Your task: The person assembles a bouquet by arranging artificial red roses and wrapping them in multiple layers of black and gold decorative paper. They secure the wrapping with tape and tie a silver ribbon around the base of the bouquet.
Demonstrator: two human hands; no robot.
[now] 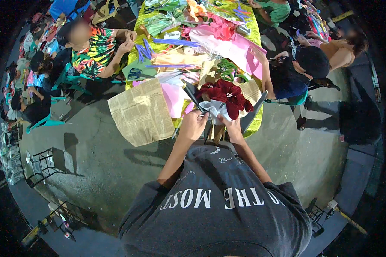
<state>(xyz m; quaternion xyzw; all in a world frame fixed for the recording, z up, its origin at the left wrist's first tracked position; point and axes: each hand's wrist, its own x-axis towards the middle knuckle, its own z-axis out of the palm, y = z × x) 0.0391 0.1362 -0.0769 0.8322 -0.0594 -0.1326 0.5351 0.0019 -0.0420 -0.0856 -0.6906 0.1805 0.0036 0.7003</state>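
Close in front of me, at the table's near end, is a small bouquet with dark red velvety flowers [232, 97]. White wrapping paper [212, 107] is gathered beneath the blooms, with black wrapping paper [254, 112] standing out on both sides. My left hand [194, 124] pinches the wrapping at the bouquet's left side, fingers closed. On the other side my right hand [231, 127] closes around the white paper just under the flowers. The lower stems are mostly hidden by my hands. Newspaper-print kraft paper [141, 113] overhangs the table edge on the left.
Beyond the bouquet, a yellow-green table cover [255, 124] carries pink wrapping paper [244, 51], purple strips [176, 42], scissors [137, 73] and a tape roll [188, 50]. One person [94, 51] sits at the left; another, in a dark cap [312, 60], reaches in from the right.
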